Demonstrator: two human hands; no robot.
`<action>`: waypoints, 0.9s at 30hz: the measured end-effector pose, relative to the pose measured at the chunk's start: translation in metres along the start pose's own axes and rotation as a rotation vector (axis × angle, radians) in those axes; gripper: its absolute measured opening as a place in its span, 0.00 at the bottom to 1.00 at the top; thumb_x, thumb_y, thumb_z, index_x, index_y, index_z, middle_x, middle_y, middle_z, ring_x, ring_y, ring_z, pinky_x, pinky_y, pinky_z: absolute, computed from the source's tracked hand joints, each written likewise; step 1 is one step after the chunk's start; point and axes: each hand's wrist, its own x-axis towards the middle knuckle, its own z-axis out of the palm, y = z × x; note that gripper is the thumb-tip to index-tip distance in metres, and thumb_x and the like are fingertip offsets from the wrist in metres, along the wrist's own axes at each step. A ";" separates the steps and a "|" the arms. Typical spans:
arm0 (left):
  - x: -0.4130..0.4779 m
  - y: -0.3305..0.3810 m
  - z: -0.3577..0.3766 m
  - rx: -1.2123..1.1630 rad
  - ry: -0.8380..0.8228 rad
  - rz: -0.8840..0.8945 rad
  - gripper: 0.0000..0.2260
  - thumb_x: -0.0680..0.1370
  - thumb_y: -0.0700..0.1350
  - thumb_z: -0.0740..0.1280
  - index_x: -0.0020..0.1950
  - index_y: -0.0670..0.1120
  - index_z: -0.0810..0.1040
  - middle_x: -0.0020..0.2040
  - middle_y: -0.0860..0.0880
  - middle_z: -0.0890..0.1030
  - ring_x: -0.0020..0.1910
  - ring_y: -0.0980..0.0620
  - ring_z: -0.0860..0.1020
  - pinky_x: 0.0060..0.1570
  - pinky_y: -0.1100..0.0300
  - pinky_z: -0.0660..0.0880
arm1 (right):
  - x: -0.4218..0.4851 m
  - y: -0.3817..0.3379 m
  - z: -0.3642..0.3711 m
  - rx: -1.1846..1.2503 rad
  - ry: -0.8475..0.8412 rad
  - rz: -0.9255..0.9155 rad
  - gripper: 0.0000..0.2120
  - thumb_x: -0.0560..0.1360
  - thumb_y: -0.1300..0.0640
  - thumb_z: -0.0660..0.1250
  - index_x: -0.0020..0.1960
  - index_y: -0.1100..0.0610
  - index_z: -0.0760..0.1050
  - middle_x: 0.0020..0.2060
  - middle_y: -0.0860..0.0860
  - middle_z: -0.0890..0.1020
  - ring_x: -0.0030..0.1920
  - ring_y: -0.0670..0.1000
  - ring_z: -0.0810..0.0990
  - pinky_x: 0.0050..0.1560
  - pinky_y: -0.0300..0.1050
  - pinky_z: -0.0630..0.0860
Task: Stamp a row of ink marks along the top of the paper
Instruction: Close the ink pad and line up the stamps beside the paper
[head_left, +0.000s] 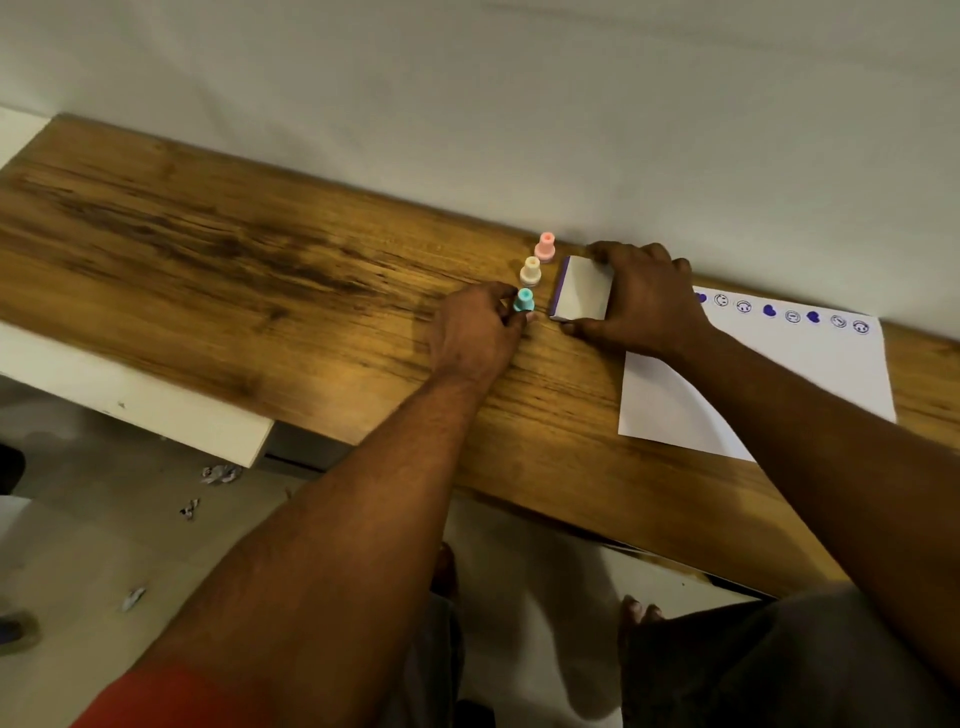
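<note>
The paper (810, 374) lies at the right of the tabletop (260, 270), a row of purple marks (779, 312) already running along its far edge, so the stamping looks about done. The left hand (475, 332) pinches the teal stamp (523, 301), standing it nearest in a line with the cream stamp (530, 270) and the pink stamp (546, 246) beyond, likely tidying them away. The right hand (649, 301) clamps the ink pad (581, 289) just right of the stamps, probably steadying or shutting it.
</note>
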 end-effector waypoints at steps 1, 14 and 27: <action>0.000 0.000 0.002 0.002 0.002 -0.008 0.19 0.79 0.54 0.74 0.70 0.53 0.81 0.60 0.53 0.85 0.58 0.53 0.82 0.59 0.53 0.79 | 0.000 0.001 0.000 0.007 0.000 -0.001 0.49 0.63 0.26 0.73 0.76 0.48 0.64 0.71 0.50 0.74 0.69 0.58 0.72 0.66 0.61 0.68; 0.006 -0.004 0.006 0.023 0.013 -0.048 0.22 0.79 0.55 0.74 0.72 0.54 0.78 0.61 0.53 0.85 0.58 0.53 0.81 0.56 0.55 0.77 | 0.000 0.004 -0.006 0.036 -0.028 -0.043 0.50 0.63 0.23 0.70 0.77 0.48 0.64 0.72 0.51 0.73 0.70 0.57 0.71 0.67 0.60 0.68; -0.039 0.028 0.002 0.096 -0.005 0.571 0.23 0.80 0.63 0.69 0.69 0.51 0.76 0.52 0.51 0.83 0.46 0.53 0.81 0.39 0.60 0.71 | -0.111 0.165 -0.066 0.092 0.260 0.250 0.24 0.75 0.35 0.68 0.62 0.50 0.81 0.58 0.51 0.83 0.59 0.58 0.80 0.58 0.56 0.77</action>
